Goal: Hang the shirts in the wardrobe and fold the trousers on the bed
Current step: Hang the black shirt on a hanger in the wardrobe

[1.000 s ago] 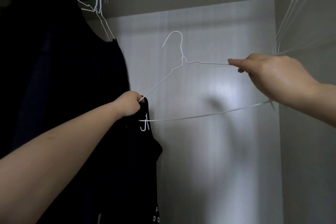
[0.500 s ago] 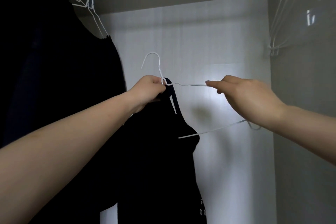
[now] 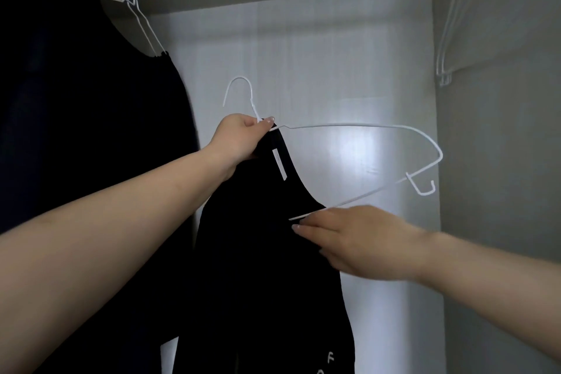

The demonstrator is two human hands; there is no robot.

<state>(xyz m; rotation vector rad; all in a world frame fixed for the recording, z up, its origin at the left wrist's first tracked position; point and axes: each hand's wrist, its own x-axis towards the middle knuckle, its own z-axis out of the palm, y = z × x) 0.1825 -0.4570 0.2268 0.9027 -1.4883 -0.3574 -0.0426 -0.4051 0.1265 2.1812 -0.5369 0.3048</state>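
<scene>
The left hand (image 3: 243, 138) pinches a thin white wire hanger (image 3: 364, 126) at its neck together with the collar of a soft black shirt (image 3: 267, 252), which drapes toward six o'clock in the wardrobe's middle. The right hand (image 3: 358, 240), fingers straight, touches the fabric beside the hanger's lower bar at three o'clock.

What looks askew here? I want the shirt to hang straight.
The black shirt covers only the left side of the white hanger; the right shoulder wire is bare. The left hand pinches hanger neck and collar, and the right hand touches the fabric.
</scene>
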